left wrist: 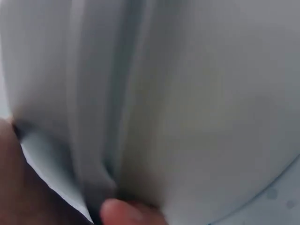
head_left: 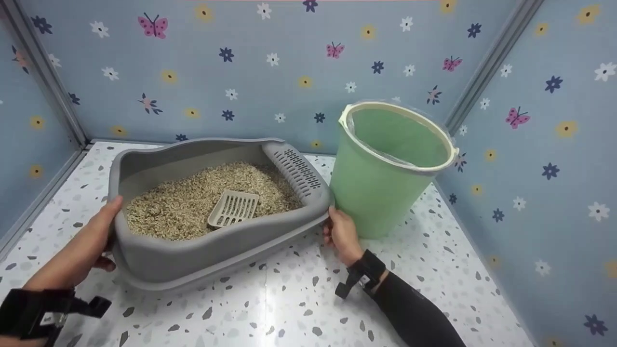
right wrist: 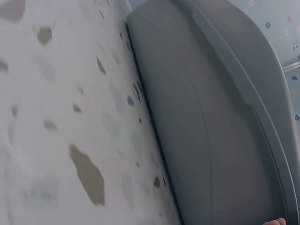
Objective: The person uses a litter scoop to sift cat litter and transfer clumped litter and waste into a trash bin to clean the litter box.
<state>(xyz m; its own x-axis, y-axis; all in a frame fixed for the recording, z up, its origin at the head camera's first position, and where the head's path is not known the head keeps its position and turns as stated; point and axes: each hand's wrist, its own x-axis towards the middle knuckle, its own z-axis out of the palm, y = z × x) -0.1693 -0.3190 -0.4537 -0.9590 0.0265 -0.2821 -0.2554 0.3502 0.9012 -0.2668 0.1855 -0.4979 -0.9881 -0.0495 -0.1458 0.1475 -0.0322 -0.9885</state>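
Observation:
A grey litter box (head_left: 178, 260) stands at an angle on the speckled surface, with tan pellet litter (head_left: 178, 202) spread inside. On the litter lies a beige slotted scoop (head_left: 234, 208), leaning by the near wall. My left hand (head_left: 82, 246) holds the box's left end, thumb up by the rim and fingers lower down. At the right front corner, my right hand (head_left: 343, 236) grips the projecting edge with curled fingers. The left wrist view shows the box wall (left wrist: 211, 93) close up and blurred. In the right wrist view, the box's lower edge runs along the speckled surface.
A light green bin (head_left: 376, 193) with a cream rim and clear liner stands right beside the box's right end, close to my right hand. Blue patterned panels (head_left: 270, 67) enclose the back and both sides, with grey metal strips at the corners.

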